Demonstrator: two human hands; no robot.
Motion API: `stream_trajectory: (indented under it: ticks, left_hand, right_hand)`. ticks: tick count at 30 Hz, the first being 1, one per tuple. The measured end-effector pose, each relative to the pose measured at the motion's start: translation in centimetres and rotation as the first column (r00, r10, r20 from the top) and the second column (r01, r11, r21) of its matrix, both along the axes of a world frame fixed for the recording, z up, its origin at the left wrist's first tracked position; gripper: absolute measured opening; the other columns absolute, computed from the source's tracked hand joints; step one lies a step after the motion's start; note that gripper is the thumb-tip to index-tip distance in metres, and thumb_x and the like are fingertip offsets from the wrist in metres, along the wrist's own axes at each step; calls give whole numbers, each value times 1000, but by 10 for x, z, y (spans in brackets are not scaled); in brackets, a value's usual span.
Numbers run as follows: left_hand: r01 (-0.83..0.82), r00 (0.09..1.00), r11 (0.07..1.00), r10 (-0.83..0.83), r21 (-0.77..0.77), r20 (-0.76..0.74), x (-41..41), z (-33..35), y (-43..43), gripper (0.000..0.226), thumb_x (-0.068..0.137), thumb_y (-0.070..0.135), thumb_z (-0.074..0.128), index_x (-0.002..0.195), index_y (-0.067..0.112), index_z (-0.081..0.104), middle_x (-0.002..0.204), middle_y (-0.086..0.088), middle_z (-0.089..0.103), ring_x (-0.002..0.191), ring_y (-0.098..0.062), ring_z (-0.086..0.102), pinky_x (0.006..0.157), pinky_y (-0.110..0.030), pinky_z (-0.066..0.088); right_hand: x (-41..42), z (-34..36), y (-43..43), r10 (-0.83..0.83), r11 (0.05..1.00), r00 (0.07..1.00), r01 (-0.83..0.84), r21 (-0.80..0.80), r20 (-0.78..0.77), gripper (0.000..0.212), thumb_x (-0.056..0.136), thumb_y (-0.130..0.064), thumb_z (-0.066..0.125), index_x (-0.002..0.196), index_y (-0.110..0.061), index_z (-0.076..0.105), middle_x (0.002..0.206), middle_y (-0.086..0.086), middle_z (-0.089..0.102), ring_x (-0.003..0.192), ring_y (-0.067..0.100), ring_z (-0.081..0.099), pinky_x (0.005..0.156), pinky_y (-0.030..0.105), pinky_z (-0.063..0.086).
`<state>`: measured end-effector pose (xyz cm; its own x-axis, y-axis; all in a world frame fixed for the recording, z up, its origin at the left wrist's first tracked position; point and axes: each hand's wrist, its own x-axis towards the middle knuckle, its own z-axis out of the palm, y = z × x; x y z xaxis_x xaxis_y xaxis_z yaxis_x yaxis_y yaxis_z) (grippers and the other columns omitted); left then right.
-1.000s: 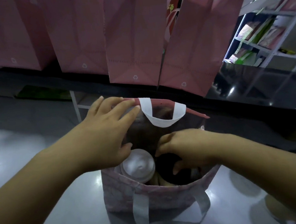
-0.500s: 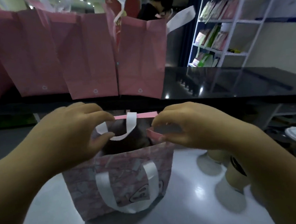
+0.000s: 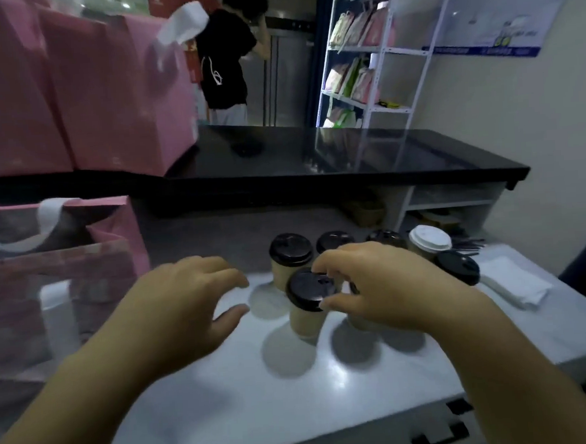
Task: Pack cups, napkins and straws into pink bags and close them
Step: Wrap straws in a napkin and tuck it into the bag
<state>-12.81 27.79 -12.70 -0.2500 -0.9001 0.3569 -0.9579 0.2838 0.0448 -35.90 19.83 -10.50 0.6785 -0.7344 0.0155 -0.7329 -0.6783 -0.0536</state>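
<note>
The left grip is held released above the white surface, with fingers spread and loose and nothing grasped. The right grip is curled round the black lid of the nearest cup, with the index finger laid over the far rim and the thumb set against the near rim. More lidded cups are clustered just behind it, a white-lidded cup among them. A stack of napkins is laid to the right. The pink bag is stood open at the left, apart from the cups.
</note>
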Motion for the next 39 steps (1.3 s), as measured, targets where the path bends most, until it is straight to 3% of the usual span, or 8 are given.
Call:
stream_trajectory:
  ticks: [4, 9, 13, 21, 24, 28, 33, 39]
  left_hand:
    - [53, 997, 997, -51, 49, -51, -68, -14, -13, 32, 81, 45, 59, 108, 28, 64, 103, 10, 65, 88, -14, 60, 65, -21, 40]
    - [174, 981, 982, -167, 68, -100, -137, -21, -45, 30, 82, 46, 54, 106, 29, 63, 98, 11, 63, 84, -13, 58, 67, -32, 50]
    - [252, 965, 966, -248, 53, -83, -189, -19, -83, 21, 78, 39, 62, 94, 26, 67, 86, 9, 65, 75, -14, 61, 56, -32, 52]
    - [380, 917, 925, -379, -15, -126, -297, -21, -193, 18, 76, 33, 60, 87, 22, 68, 85, 4, 66, 77, -24, 62, 55, -34, 50]
    - [457, 881, 889, -453, 4, -135, -340, -24, -229, 20, 79, 36, 59, 94, 25, 67, 92, 6, 66, 84, -22, 61, 61, -33, 51]
    - [509, 855, 860, -499, 37, -140, -396, -38, -268, 30, 88, 43, 46, 113, 30, 56, 109, 11, 58, 103, -14, 53, 77, -32, 49]
    - [486, 870, 862, -462, 142, -173, -454, -62, -301, 29, 90, 39, 44, 117, 30, 53, 114, 9, 55, 106, -16, 50, 80, -33, 48]
    - [259, 957, 910, -198, 322, -211, -498, -112, -334, 25, 92, 34, 44, 113, 26, 54, 110, 6, 56, 102, -19, 52, 76, -31, 46]
  right_hand:
    - [-70, -15, -2, -99, 995, 995, 98, 26, 25, 37, 84, -50, 58, 117, -37, 47, 111, -13, 56, 100, 13, 54, 77, 34, 48]
    - [-146, -29, -21, -236, 972, 969, 236, 11, 71, 38, 85, -51, 57, 119, -37, 47, 109, -14, 57, 99, 12, 54, 78, 35, 50]
    - [-199, -42, -48, -347, 937, 928, 349, 9, 139, 31, 85, -50, 57, 113, -38, 51, 103, -16, 59, 94, 9, 55, 76, 33, 50]
    - [-297, -70, -123, -526, 846, 832, 534, 7, 174, 30, 85, -54, 55, 111, -40, 54, 98, -21, 60, 83, 1, 54, 65, 18, 43]
    - [-332, -82, -149, -593, 803, 790, 594, 48, 155, 29, 85, -55, 54, 110, -41, 53, 97, -21, 59, 81, 1, 52, 60, 14, 35]
    - [-375, -101, -178, -673, 739, 724, 666, 103, 150, 29, 85, -52, 56, 112, -40, 53, 101, -18, 62, 83, 4, 56, 69, 24, 48]
    - [-420, -129, -212, -721, 691, 686, 699, 185, 101, 29, 86, -50, 57, 111, -36, 54, 100, -14, 64, 83, 7, 60, 69, 26, 50]
    - [-467, -152, -265, -660, 738, 747, 624, 258, 79, 31, 88, -46, 56, 115, -31, 53, 106, -12, 63, 91, 9, 59, 72, 27, 48]
